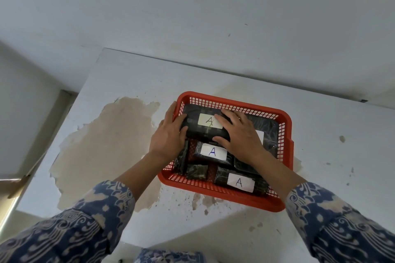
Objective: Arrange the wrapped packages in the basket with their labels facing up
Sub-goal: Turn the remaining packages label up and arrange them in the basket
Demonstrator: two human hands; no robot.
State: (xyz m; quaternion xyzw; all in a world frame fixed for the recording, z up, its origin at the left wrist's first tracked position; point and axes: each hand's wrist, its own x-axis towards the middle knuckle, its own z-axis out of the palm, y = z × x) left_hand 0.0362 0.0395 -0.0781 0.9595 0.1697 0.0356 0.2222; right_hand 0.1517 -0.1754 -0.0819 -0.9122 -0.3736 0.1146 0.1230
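Three white labels (210, 121) can be read in the red basket (286, 130), each hand-lettered with a single "A": one on the dark wrapped package (205, 123) held at the far left end, one on a second package (213, 152) just below it in the middle, and one on a third package (240, 182) lying against the near right wall. A white edge of what may be a fourth label (261, 136) peeks out beside the right hand, on a package (268, 132) at the far right, though its lettering is hidden. Two more dark packages without visible labels sit at the near left, a small one (197, 171) and one standing on edge (181, 159) against the left wall. The left hand (168, 132) grips the held package's left end, fingers curled around it; the right hand (240, 129) presses on its right end, fingers spread over the top and thumb under the near edge. The basket rests on a white table (128, 102) with a large peeled tan patch (102, 145). Both sleeves (89, 220) are blue patterned cloth.
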